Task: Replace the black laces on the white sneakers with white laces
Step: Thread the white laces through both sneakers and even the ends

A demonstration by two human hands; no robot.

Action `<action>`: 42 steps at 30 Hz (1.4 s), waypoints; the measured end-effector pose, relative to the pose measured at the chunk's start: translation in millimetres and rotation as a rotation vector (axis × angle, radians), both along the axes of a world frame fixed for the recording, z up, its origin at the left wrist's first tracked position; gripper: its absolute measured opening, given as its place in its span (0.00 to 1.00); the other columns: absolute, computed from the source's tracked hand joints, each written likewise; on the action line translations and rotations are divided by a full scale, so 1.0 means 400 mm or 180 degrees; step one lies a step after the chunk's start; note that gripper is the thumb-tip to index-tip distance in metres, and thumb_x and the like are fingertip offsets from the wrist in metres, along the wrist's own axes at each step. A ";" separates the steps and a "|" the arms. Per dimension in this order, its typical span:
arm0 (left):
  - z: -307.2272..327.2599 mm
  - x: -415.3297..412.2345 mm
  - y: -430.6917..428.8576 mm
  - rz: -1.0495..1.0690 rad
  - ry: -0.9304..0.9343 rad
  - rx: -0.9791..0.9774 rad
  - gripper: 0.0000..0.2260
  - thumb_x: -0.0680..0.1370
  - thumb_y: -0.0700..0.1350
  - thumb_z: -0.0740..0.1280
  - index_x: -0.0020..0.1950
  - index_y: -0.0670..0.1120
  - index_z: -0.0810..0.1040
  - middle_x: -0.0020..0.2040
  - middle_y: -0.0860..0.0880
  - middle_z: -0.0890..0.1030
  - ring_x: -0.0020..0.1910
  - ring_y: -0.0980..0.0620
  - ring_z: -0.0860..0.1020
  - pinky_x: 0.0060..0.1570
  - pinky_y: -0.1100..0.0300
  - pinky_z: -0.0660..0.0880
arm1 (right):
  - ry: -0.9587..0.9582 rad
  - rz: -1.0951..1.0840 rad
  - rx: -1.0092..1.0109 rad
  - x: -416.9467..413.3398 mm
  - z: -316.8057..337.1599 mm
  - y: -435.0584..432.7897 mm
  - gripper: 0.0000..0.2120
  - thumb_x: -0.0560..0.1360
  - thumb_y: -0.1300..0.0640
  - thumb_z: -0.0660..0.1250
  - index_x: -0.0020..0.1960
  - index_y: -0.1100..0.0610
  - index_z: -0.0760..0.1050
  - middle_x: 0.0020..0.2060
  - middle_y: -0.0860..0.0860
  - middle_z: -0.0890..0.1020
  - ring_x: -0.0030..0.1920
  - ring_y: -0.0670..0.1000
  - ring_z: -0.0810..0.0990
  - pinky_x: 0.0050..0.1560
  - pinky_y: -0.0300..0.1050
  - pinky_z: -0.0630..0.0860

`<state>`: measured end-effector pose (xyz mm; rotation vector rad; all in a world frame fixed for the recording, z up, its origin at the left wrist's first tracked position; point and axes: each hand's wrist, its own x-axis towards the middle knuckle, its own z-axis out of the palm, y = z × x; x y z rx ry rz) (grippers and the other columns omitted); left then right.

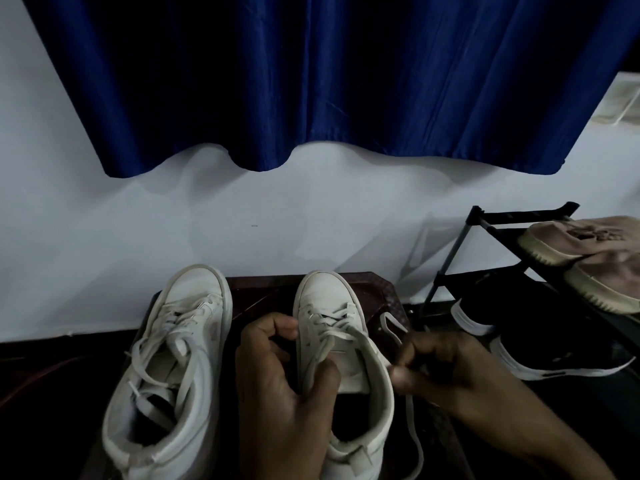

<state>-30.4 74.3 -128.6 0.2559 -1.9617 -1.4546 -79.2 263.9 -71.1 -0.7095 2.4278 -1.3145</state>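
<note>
- both shoes sit toes-away on the bench [263, 289], left sneaker [194, 296] off to the side, right sneaker [325, 296] between my hands
- left hand [277, 375] grips the right sneaker's inner side, thumb curled over the tongue
- right hand [446, 372] pinches the white lace [346, 336] just off the shoe's right edge, so it's the nearer one
- lace runs crosswise, so I'd guess the pull goes out rightward
- no black lace showing on either shoe
</note>
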 end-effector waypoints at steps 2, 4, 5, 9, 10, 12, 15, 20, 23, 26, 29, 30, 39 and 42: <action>0.002 0.000 0.002 -0.0022 -0.0002 -0.0074 0.19 0.61 0.54 0.67 0.52 0.60 0.71 0.48 0.54 0.75 0.46 0.50 0.73 0.47 0.57 0.69 | -0.0227 0.0177 0.0221 -0.005 0.014 0.023 0.09 0.75 0.52 0.72 0.37 0.54 0.80 0.34 0.51 0.83 0.35 0.42 0.79 0.38 0.36 0.72; 0.004 0.001 0.001 -0.0044 0.0031 -0.0102 0.19 0.63 0.54 0.67 0.52 0.59 0.72 0.48 0.55 0.76 0.45 0.50 0.73 0.48 0.60 0.69 | -0.0262 0.0114 0.0313 -0.007 0.008 0.020 0.09 0.75 0.51 0.72 0.37 0.53 0.80 0.34 0.50 0.83 0.35 0.41 0.79 0.39 0.36 0.72; 0.005 0.003 0.001 -0.0047 0.0042 -0.0129 0.18 0.63 0.53 0.66 0.53 0.57 0.73 0.48 0.55 0.76 0.45 0.51 0.73 0.47 0.62 0.69 | -0.0313 0.0076 0.0320 -0.005 0.002 0.010 0.10 0.75 0.50 0.71 0.38 0.53 0.80 0.34 0.50 0.84 0.35 0.42 0.79 0.39 0.38 0.73; 0.011 0.007 0.001 -0.0107 0.0093 -0.0043 0.16 0.66 0.53 0.66 0.53 0.56 0.75 0.46 0.54 0.76 0.44 0.49 0.75 0.46 0.60 0.71 | -0.0426 0.0150 -0.0130 0.011 -0.024 -0.009 0.12 0.79 0.50 0.67 0.39 0.54 0.79 0.36 0.53 0.84 0.39 0.46 0.81 0.45 0.43 0.76; 0.009 0.007 0.002 -0.0123 0.0118 0.0010 0.15 0.66 0.52 0.66 0.52 0.56 0.75 0.46 0.53 0.77 0.44 0.49 0.75 0.46 0.57 0.71 | -0.0462 0.0108 -0.0246 0.012 -0.024 -0.007 0.11 0.79 0.50 0.66 0.39 0.52 0.79 0.35 0.53 0.83 0.39 0.47 0.81 0.45 0.43 0.75; 0.009 0.007 0.003 -0.0106 0.0165 0.0092 0.13 0.67 0.52 0.66 0.51 0.58 0.74 0.46 0.52 0.77 0.44 0.47 0.76 0.46 0.53 0.72 | -0.0481 0.0112 -0.0296 0.011 -0.024 -0.007 0.11 0.79 0.50 0.65 0.40 0.51 0.79 0.35 0.53 0.83 0.39 0.47 0.81 0.45 0.41 0.75; 0.019 0.007 -0.001 -0.0128 0.0189 0.0091 0.11 0.68 0.52 0.66 0.50 0.58 0.73 0.46 0.52 0.76 0.43 0.47 0.76 0.45 0.51 0.73 | -0.0464 0.0190 -0.0249 0.007 -0.033 -0.018 0.11 0.79 0.51 0.65 0.41 0.53 0.79 0.35 0.52 0.83 0.39 0.47 0.81 0.45 0.40 0.75; 0.047 0.013 -0.016 -0.0199 0.0107 -0.0435 0.11 0.70 0.49 0.66 0.51 0.57 0.73 0.48 0.55 0.75 0.47 0.52 0.75 0.48 0.55 0.73 | -0.0839 0.0656 0.0038 0.009 -0.008 0.037 0.11 0.82 0.56 0.62 0.51 0.59 0.82 0.44 0.56 0.85 0.46 0.52 0.83 0.52 0.48 0.77; 0.089 0.021 -0.020 -0.0318 0.0249 -0.1510 0.11 0.74 0.45 0.66 0.55 0.52 0.79 0.55 0.54 0.73 0.53 0.53 0.73 0.54 0.56 0.71 | -0.0973 0.1155 0.0286 0.026 0.017 0.065 0.11 0.82 0.58 0.63 0.57 0.62 0.81 0.48 0.58 0.85 0.51 0.53 0.84 0.56 0.44 0.77; 0.119 0.023 -0.011 -0.0759 0.0244 -0.2608 0.12 0.79 0.53 0.62 0.57 0.55 0.81 0.63 0.52 0.72 0.56 0.50 0.72 0.55 0.52 0.67 | -0.0717 0.1220 0.0170 0.037 0.033 0.052 0.11 0.81 0.59 0.64 0.56 0.63 0.81 0.47 0.58 0.85 0.51 0.52 0.84 0.57 0.41 0.76; 0.121 0.021 0.003 -0.1161 0.0070 -0.3038 0.14 0.80 0.58 0.56 0.49 0.58 0.80 0.67 0.55 0.69 0.60 0.54 0.69 0.56 0.52 0.62 | -0.0643 0.0918 -0.0399 0.049 0.054 0.052 0.10 0.80 0.60 0.64 0.53 0.64 0.81 0.38 0.55 0.83 0.41 0.48 0.81 0.48 0.38 0.74; 0.120 0.018 0.004 -0.1218 0.0046 -0.2950 0.14 0.80 0.58 0.55 0.46 0.57 0.79 0.66 0.57 0.69 0.59 0.54 0.70 0.56 0.52 0.62 | -0.0651 0.0846 -0.0509 0.048 0.060 0.065 0.09 0.80 0.60 0.64 0.53 0.63 0.81 0.35 0.53 0.81 0.39 0.46 0.79 0.45 0.37 0.73; 0.124 0.014 -0.012 -0.1067 0.0279 -0.1562 0.14 0.81 0.53 0.58 0.41 0.50 0.76 0.54 0.54 0.72 0.57 0.52 0.74 0.54 0.42 0.72 | 0.0024 -0.0162 0.1319 -0.048 -0.029 0.244 0.11 0.78 0.55 0.68 0.39 0.44 0.81 0.38 0.45 0.84 0.42 0.44 0.82 0.49 0.40 0.76; 0.129 0.028 0.021 -0.1037 0.0285 -0.2046 0.13 0.80 0.54 0.60 0.45 0.49 0.79 0.52 0.53 0.72 0.52 0.50 0.74 0.52 0.48 0.72 | 0.0917 -0.1186 0.1054 -0.051 -0.025 0.191 0.09 0.77 0.53 0.69 0.38 0.45 0.80 0.36 0.47 0.83 0.37 0.45 0.81 0.43 0.39 0.76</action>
